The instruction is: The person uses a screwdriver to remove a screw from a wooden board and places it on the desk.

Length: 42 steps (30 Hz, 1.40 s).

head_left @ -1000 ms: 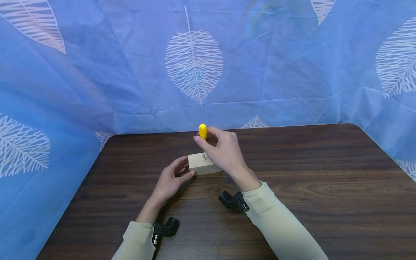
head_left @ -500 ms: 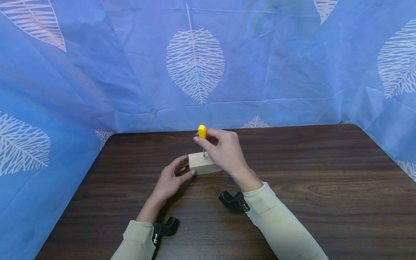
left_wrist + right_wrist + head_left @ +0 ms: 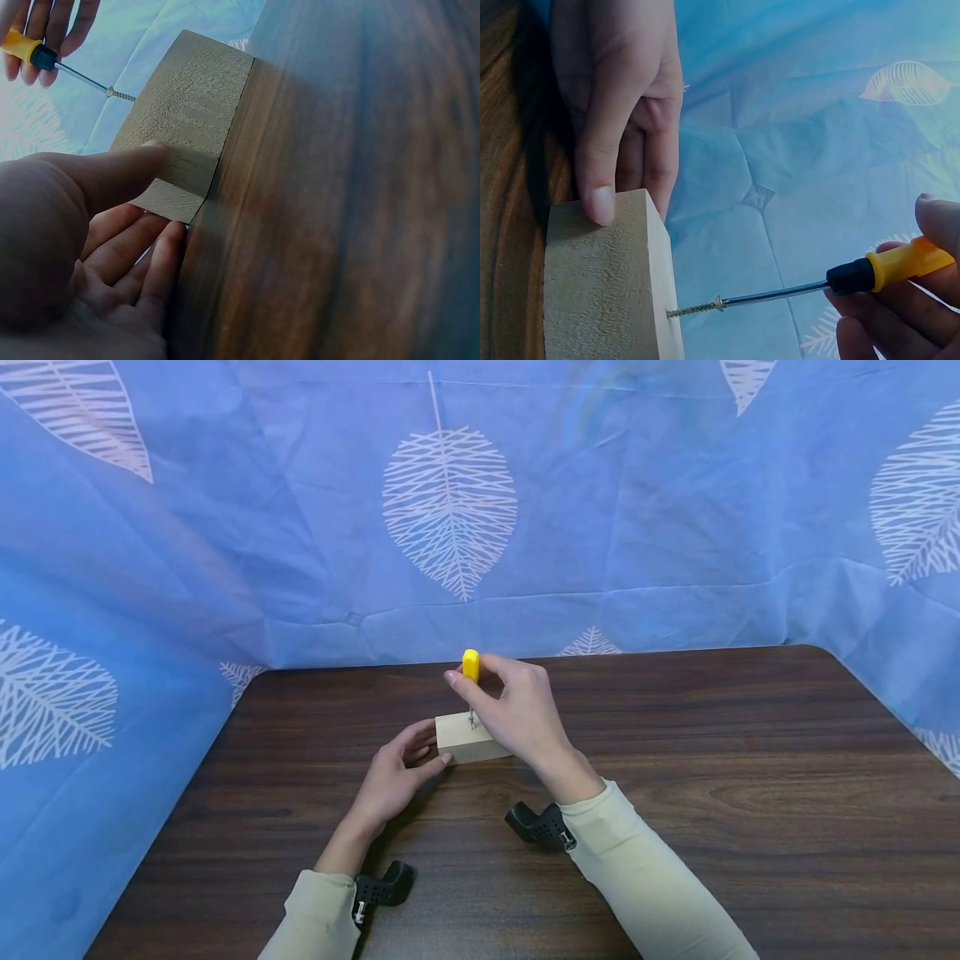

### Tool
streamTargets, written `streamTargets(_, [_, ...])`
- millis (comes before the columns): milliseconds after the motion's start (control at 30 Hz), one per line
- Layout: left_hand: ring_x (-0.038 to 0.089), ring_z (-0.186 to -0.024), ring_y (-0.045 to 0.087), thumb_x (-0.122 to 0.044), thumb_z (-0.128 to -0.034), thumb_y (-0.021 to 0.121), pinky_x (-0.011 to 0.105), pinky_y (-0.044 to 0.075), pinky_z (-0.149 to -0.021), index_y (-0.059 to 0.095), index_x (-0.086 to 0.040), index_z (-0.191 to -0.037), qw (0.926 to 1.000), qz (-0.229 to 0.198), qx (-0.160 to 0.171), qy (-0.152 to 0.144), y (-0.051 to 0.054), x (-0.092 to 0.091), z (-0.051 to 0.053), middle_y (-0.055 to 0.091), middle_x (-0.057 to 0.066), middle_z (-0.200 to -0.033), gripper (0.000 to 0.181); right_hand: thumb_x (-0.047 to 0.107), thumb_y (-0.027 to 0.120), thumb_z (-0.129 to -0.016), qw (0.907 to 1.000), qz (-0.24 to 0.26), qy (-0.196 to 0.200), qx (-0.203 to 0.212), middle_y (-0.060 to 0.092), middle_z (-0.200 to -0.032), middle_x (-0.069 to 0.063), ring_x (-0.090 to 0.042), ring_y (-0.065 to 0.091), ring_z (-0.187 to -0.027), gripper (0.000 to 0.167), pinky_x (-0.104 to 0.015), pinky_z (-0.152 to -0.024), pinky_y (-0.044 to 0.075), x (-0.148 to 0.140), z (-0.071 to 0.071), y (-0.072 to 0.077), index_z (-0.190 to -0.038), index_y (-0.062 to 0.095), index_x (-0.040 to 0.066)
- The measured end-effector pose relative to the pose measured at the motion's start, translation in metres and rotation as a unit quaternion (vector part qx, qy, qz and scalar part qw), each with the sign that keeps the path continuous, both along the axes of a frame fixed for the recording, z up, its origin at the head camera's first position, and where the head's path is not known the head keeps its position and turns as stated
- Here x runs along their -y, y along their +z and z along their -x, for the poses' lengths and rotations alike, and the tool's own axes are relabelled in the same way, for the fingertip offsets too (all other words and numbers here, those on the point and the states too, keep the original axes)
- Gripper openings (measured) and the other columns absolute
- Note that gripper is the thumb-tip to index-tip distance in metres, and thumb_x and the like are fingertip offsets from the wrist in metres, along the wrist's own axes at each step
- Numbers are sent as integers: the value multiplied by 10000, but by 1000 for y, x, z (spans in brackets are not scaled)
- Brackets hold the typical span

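Observation:
A pale wooden block (image 3: 465,745) lies on the dark table, its left end gripped by my left hand (image 3: 393,777), thumb on the near face and fingers behind. In the right wrist view a screw (image 3: 694,308) stands in the block's top face, much of its thread exposed. My right hand (image 3: 519,710) pinches the yellow handle of a screwdriver (image 3: 911,262) between thumb and fingers. The screwdriver's metal shaft (image 3: 82,77) meets the screw head, roughly in line with it. The block's right part is hidden behind my right hand in the head view.
The brown wood-grain table (image 3: 712,793) spreads around the block. Behind it and at its sides hangs a blue cloth (image 3: 315,510) with white leaf prints. Black wrist mounts (image 3: 384,885) jut from both cuffs, low over the table.
The screwdriver handle shifts slightly, tilting a little to the right since half a second ago, with small movements of the right thumb. The block and left hand stay put.

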State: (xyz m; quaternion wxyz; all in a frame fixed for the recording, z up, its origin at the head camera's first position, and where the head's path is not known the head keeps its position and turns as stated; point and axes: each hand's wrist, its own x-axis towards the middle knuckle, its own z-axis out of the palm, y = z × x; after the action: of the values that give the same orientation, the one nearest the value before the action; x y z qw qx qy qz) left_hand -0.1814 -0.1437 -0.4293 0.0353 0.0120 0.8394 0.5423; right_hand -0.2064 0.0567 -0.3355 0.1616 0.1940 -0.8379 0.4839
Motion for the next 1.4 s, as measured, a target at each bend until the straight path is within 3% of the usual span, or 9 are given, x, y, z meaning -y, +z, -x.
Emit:
streamTargets(200, [335,-1453,588,-227,-1012,783,563,491,-1214,557,-199,-1568,10000,47,27,5,2,-1,0,603,110,-1574,601,365,790,-1004,9999,37,-106,-77,734,-896,-8,-155,663,-789,235,-297,-687,562,-2,0,-1,-1011,820,132])
streamTargets(367, [333,-1450,592,-226,-1013,781,564,491,-1213,558,-206,-1566,10000,85,26,8,2,-1,0,609,107,-1568,597,355,820,-981,9995,284,-76,144,794,-969,-5,-137,738,-836,271,-314,-737,623,-3,1,-2,-1111,749,128])
streamTargets(700, [335,-1455,587,-216,-1013,780,562,495,-1211,551,-203,-1574,10000,72,24,-19,1,0,0,603,113,-1573,606,281,873,-935,9993,354,-27,77,791,-900,-16,-133,727,-792,248,-277,-660,563,-3,-2,1,-938,678,129])
streamTargets(1400, [350,-1475,560,-231,-1022,770,573,470,-1231,531,-194,-1590,10000,34,51,-33,0,1,-1,576,122,-1595,618,277,852,-955,9996,207,135,149,812,-924,0,-138,717,-799,203,-309,-703,569,-2,-5,5,-969,713,131])
